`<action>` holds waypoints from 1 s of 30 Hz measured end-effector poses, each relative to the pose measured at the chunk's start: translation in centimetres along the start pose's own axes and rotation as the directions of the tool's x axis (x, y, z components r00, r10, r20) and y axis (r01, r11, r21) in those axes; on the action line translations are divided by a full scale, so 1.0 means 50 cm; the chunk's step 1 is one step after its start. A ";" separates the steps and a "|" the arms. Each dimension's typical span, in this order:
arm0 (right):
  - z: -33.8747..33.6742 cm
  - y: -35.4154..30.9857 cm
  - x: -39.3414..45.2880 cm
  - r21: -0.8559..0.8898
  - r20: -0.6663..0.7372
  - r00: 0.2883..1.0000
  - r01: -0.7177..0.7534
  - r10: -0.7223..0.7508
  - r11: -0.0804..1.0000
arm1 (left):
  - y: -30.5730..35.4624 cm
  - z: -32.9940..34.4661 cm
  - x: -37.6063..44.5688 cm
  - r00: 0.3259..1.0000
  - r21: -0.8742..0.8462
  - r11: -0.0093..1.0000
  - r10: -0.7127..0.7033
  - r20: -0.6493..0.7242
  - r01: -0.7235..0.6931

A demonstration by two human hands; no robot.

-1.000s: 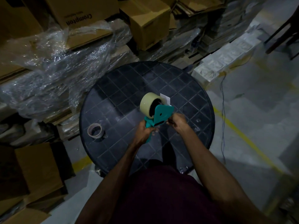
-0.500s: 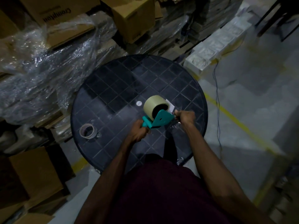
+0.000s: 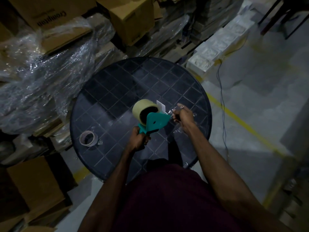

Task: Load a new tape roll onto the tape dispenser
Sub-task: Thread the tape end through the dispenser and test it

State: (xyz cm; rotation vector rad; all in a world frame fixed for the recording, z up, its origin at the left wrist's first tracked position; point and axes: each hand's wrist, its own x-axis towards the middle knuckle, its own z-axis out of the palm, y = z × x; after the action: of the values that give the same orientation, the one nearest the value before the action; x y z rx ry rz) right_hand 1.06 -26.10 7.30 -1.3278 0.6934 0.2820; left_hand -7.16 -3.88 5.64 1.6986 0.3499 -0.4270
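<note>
Head view: the teal plastic tape dispenser (image 3: 154,122) was held above the round dark gridded desk (image 3: 117,91), its handle wrapped in the left hand (image 3: 138,141). The tan tape roll (image 3: 143,109) was seated on its hub. The right hand (image 3: 183,114) was curled, seemingly pinching clear tape. Tape should probably be drawn taut, straight over the cutter.

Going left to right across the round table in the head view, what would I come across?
Empty tape core lying on the table → left hand gripping the dispenser handle → green tape dispenser with the new tape roll → right hand, pinching the clear tape end.
</note>
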 end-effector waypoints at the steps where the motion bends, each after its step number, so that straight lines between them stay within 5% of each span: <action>1: 0.001 -0.002 -0.004 -0.027 0.005 1.000 0.017 -0.016 0.999 | -0.003 -0.002 0.001 1.000 0.001 1.000 0.021 0.001 -0.021; 5: 0.002 -0.004 -0.027 -0.191 -0.084 0.984 0.137 -0.155 0.972 | -0.003 -0.002 0.004 0.999 -0.042 0.998 0.053 -0.014 -0.053; 8: 0.003 -0.001 -0.034 -0.523 -0.129 0.890 0.313 -0.437 0.793 | -0.002 0.004 0.002 0.999 -0.052 0.998 0.047 -0.020 -0.048; 12: -0.008 -0.011 -0.029 -0.545 -0.149 0.852 0.353 -0.502 0.760 | -0.010 0.004 -0.003 0.999 -0.094 0.995 0.029 0.039 -0.026; 16: -0.027 0.001 0.009 -0.113 -0.251 0.956 0.127 -0.152 0.985 | -0.036 -0.008 0.002 0.999 -0.123 0.992 0.024 0.044 -0.018; 21: -0.043 0.051 -0.002 0.118 -0.268 0.949 -0.141 0.168 0.983 | -0.029 -0.014 -0.002 0.998 -0.216 0.975 0.065 0.013 -0.061; 26: -0.029 0.100 -0.028 -0.123 -0.135 0.905 -0.418 0.402 0.900 | -0.031 -0.014 0.005 0.994 -0.254 0.961 0.106 -0.025 -0.109; 30: -0.003 0.104 -0.066 -0.392 -0.031 0.868 -0.467 0.496 0.792 | -0.028 -0.018 0.005 0.996 -0.258 0.962 0.085 -0.039 -0.093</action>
State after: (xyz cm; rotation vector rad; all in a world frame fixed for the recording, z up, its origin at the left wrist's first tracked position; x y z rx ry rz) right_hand -4.45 -24.33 5.20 -1.4878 0.9451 0.9236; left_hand -7.52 -2.77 4.41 1.4589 0.3330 -0.2780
